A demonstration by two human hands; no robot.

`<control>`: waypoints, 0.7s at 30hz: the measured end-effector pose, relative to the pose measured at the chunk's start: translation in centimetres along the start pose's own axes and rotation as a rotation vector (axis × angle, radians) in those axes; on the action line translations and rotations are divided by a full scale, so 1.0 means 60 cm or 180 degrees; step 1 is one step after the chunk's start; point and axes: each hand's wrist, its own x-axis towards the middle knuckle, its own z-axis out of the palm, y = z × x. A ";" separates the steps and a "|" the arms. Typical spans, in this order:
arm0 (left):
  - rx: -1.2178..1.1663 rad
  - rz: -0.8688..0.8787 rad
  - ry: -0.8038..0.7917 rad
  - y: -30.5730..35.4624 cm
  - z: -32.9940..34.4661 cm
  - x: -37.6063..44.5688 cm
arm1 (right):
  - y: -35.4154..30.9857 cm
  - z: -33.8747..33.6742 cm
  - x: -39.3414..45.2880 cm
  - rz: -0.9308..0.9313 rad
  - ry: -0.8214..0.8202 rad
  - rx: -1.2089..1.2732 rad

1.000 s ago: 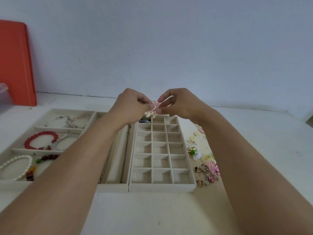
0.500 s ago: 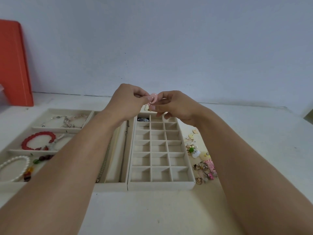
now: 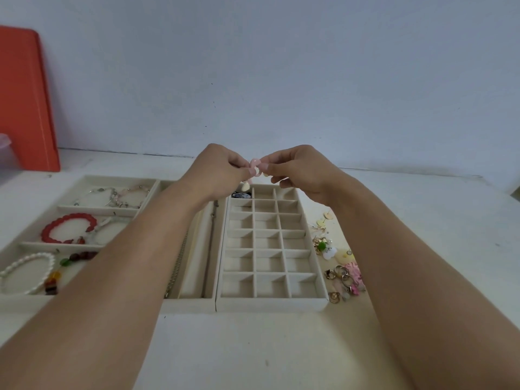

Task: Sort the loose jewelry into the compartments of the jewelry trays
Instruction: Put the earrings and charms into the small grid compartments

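- Up above the far end of the grid tray [image 3: 271,301], left hand [image 3: 218,171] and right hand [image 3: 302,170] both pinch a small pink earring [image 3: 254,164], a pale charm dangling straight down.
- Grid tray: one dark piece [image 3: 241,195] in its far-left cell.
- Left of it, the bracelet tray [image 3: 70,206] holds a red bracelet [image 3: 67,228] and a pearl bracelet [image 3: 26,273].
- Right of it, loose earrings [image 3: 342,274] lie on the table.
- No readable writing.

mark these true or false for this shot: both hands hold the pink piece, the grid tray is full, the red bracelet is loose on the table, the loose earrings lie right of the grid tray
1. Both the left hand and the right hand pinch the pink piece. True.
2. The grid tray is full. False: nearly all compartments are empty.
3. The red bracelet lies loose on the table. False: it sits in a tray compartment.
4. The loose earrings lie right of the grid tray. True.
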 end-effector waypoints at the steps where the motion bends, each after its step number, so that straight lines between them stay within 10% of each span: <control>1: 0.0088 -0.0015 0.0035 -0.002 0.001 0.001 | 0.000 -0.001 0.000 0.0004 0.0010 -0.0215; 6: -0.0053 0.0072 0.0539 0.000 -0.002 0.006 | 0.003 0.002 0.012 -0.0149 0.0221 -0.2011; 21: -0.0413 0.0204 0.0645 0.007 -0.004 0.007 | 0.024 0.031 0.026 -0.0288 -0.0164 -0.2740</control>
